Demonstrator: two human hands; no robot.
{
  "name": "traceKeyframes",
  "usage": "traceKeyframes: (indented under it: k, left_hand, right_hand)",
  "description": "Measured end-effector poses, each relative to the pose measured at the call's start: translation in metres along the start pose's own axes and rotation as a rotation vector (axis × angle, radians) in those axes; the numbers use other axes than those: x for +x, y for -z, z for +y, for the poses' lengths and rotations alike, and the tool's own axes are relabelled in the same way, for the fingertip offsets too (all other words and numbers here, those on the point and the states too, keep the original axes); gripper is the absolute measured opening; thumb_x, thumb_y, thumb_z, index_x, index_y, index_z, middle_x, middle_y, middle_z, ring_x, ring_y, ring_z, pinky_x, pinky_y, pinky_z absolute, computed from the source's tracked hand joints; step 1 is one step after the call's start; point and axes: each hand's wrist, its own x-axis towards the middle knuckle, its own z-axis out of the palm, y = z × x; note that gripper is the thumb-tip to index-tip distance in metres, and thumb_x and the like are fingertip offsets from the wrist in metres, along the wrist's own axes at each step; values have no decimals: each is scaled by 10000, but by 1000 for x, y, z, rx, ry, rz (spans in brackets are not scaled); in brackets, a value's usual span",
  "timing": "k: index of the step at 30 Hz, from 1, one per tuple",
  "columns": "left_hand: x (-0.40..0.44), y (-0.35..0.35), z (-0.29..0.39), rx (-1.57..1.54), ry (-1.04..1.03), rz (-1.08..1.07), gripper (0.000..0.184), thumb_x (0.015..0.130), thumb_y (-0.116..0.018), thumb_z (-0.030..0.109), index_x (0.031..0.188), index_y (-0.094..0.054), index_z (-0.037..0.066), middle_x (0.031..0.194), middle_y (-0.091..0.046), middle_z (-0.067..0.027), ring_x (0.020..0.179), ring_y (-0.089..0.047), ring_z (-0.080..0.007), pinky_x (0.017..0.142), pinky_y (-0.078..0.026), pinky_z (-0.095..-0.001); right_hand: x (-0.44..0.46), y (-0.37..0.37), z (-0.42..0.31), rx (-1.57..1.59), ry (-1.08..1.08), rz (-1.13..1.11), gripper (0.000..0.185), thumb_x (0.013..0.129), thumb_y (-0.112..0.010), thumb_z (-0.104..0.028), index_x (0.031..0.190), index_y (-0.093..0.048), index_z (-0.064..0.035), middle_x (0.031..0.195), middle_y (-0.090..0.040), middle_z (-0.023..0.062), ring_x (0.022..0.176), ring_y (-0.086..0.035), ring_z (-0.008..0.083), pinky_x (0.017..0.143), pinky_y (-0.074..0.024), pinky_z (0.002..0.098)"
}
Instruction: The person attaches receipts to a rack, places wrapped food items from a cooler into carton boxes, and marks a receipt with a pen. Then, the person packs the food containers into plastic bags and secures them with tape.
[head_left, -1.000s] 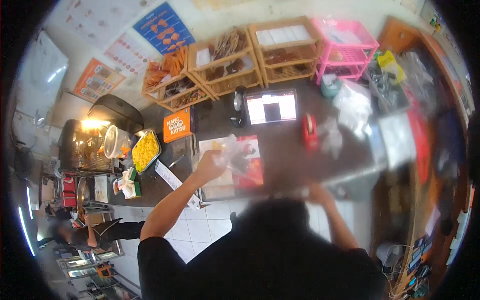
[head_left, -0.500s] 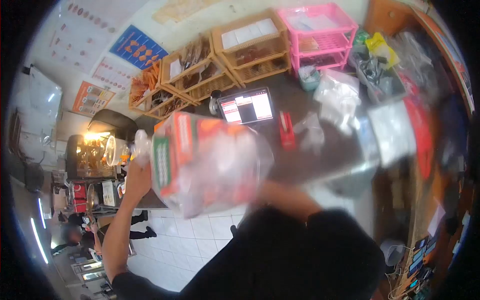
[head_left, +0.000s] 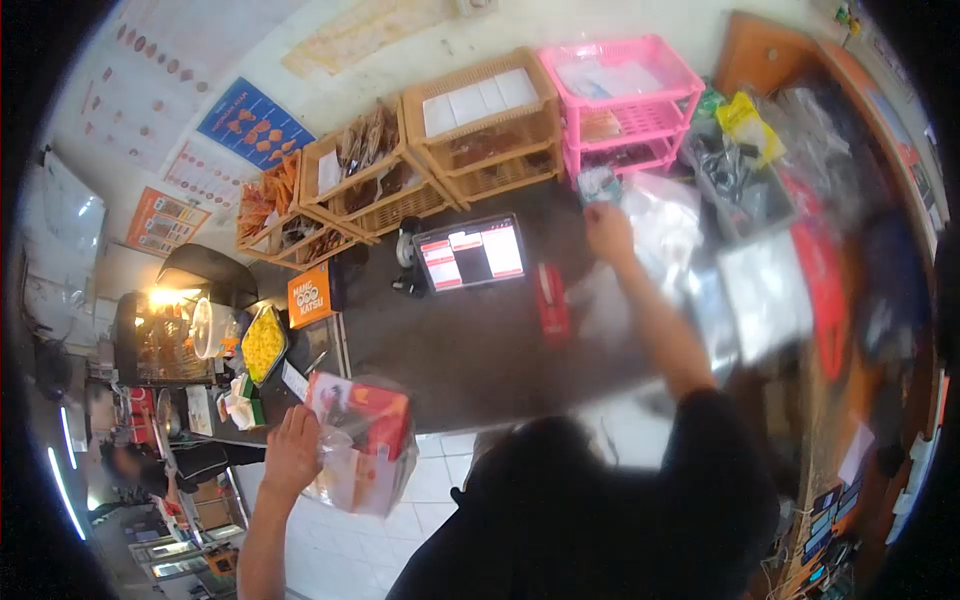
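My left hand (head_left: 293, 450) is closed on the edge of a clear plastic bag (head_left: 365, 445) with red and white printed packaging inside, at the counter's front edge. My right hand (head_left: 608, 228) reaches across the counter to a small teal container (head_left: 598, 186) below the pink rack; its fingers are bent together, and what they pinch, if anything, is too small to make out. White plastic bags (head_left: 660, 225) lie beside that hand. A red tape dispenser (head_left: 552, 303) lies left of it, near a lit tablet (head_left: 470, 255).
Brown baskets (head_left: 485, 125) and a pink rack (head_left: 630, 95) line the wall. At the left are an orange box (head_left: 313, 298), a tray of yellow food (head_left: 263, 345) and a lit display case (head_left: 170, 340). Another person (head_left: 150, 470) stands far left.
The bagged package, held up in front half a second ago, is now lower at the left in my left hand. My right hand has moved forward and right to the teal container.
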Motion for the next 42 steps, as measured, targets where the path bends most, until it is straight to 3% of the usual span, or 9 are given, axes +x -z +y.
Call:
traceKeyframes:
  k: [5,8,11,16,21,24,26,28,42]
  left_hand:
    - [-6,-102,-8,-312,236,340,405,662,-575,-46,1063,-516,-49,1042,-551,-225,969,-550,-456,807,-504,-494]
    - [2,-134,2,-1232,819,314,197,810,-498,-25,988,-558,-86,825,-627,-193,716,-668,-304,557,-553,-408]
    - [29,-151,0,-1444,1074,212,175,860,-461,9,941,-586,-82,720,-619,-154,574,-640,-206,404,-493,-355]
    - [43,-229,-8,-736,589,168,215,758,-483,-6,889,-650,-38,845,-665,-247,826,-654,-399,722,-518,-461]
    - [76,-213,13,-808,638,225,304,722,-612,23,1021,-666,8,945,-652,-222,893,-613,-447,761,-494,-514]
    - [61,-282,8,-757,486,450,308,738,-663,44,1040,-647,-14,932,-672,-203,845,-653,-377,735,-520,-455]
    - [75,-217,30,-1193,926,428,316,764,-688,73,1060,-649,-32,941,-691,-167,817,-672,-275,723,-535,-371]
    - [77,-210,33,-1172,869,510,314,768,-690,78,1060,-655,-33,947,-697,-148,809,-670,-240,713,-533,-343]
    - [51,-201,-9,-783,119,464,419,662,-663,153,1073,-605,90,1073,-607,-124,1074,-562,-339,924,-451,-462]
  right_hand:
    - [103,-15,12,-543,112,-133,135,814,-575,-117,835,-704,-85,885,-702,149,891,-679,319,724,-539,473]
    - [121,-43,35,-682,245,-173,133,809,-582,-168,850,-688,-98,853,-691,127,844,-689,328,685,-556,477]
    - [136,-55,45,-635,210,-370,181,865,-521,-187,911,-666,-88,852,-679,150,821,-689,334,678,-554,486]
    - [141,-54,66,-678,170,-322,176,813,-596,-74,963,-688,-72,948,-700,170,926,-694,338,755,-576,453]
    - [99,20,-17,-369,88,-71,138,803,-597,-183,854,-645,-64,886,-685,161,841,-667,347,715,-514,465]
    - [26,25,-103,245,71,68,127,864,-627,-135,874,-664,-14,794,-686,126,701,-655,227,675,-508,369]
    - [-36,-9,-152,762,-281,-251,113,912,-587,-109,925,-652,-17,744,-636,60,700,-624,126,577,-506,307]
    - [-97,-2,-255,771,-317,-469,107,927,-564,-104,922,-643,-33,744,-628,51,678,-636,127,566,-537,295]
    - [-217,-138,-346,500,580,-714,74,856,-562,-34,895,-625,-27,910,-601,157,837,-604,322,745,-480,377]
